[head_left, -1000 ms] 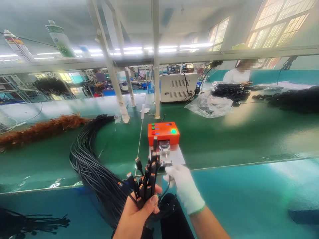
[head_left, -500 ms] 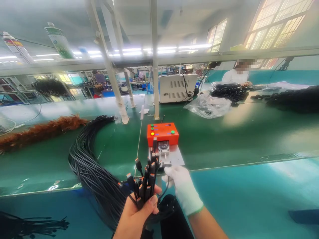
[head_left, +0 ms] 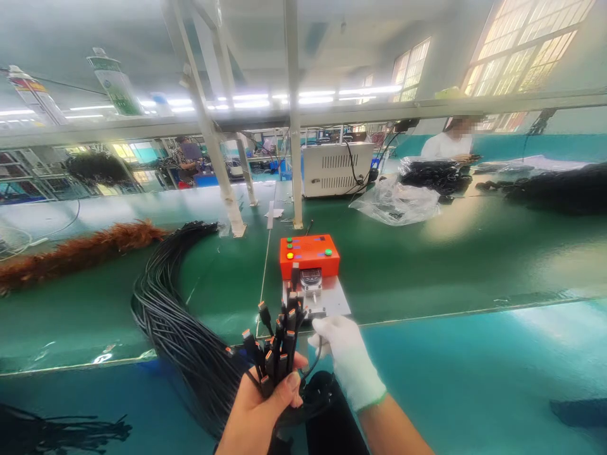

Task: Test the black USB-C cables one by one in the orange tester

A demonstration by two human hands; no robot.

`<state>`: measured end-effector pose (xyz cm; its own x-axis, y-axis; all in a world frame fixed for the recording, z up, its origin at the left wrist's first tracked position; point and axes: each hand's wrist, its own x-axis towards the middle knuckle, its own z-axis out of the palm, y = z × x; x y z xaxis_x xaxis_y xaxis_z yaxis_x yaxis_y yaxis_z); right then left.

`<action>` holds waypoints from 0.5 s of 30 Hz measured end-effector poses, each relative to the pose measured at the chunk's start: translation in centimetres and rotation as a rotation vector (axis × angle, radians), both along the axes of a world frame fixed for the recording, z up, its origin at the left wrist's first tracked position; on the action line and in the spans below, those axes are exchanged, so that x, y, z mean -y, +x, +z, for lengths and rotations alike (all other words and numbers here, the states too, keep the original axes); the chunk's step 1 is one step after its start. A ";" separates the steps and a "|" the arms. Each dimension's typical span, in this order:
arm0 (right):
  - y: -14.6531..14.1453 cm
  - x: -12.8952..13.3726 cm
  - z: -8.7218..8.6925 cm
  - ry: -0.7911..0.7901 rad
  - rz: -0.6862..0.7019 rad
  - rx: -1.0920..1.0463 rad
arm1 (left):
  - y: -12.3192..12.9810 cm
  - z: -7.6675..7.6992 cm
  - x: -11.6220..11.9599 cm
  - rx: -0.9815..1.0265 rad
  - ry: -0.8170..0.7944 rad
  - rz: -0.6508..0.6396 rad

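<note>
Barely moved, our left grip (head_left: 268, 401) stays clamped on black connectors (head_left: 279, 347), our right grip (head_left: 348, 363) pinching a cable (head_left: 318, 361) just before the metal fixture (head_left: 334, 298).

No words or numbers can be read: the marks on the green and white can (head_left: 115, 82) at the far left and on the orange box (head_left: 310, 254) are too small or blurry.

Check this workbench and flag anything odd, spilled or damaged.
Nothing looks spilled or damaged. One mismatch: the right hand wears a white glove, the left hand is bare. The green-and-white container on the shelf leans, though that may be lens distortion.
</note>
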<state>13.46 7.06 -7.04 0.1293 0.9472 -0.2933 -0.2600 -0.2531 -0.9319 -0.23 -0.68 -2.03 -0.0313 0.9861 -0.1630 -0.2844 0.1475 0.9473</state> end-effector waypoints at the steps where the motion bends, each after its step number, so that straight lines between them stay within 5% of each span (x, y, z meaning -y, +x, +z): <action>1: 0.0 0.1 0.0 0.006 0.007 0.003 | -0.1 -0.2 0.0 -0.010 0.000 0.002; 9: 0.5 2.7 1.6 0.051 0.030 0.204 | -0.2 -0.9 -0.1 -0.042 -0.002 -0.010; 15: 0.3 2.0 1.5 0.010 0.163 -0.076 | -0.1 -0.4 0.2 -0.042 -0.007 0.004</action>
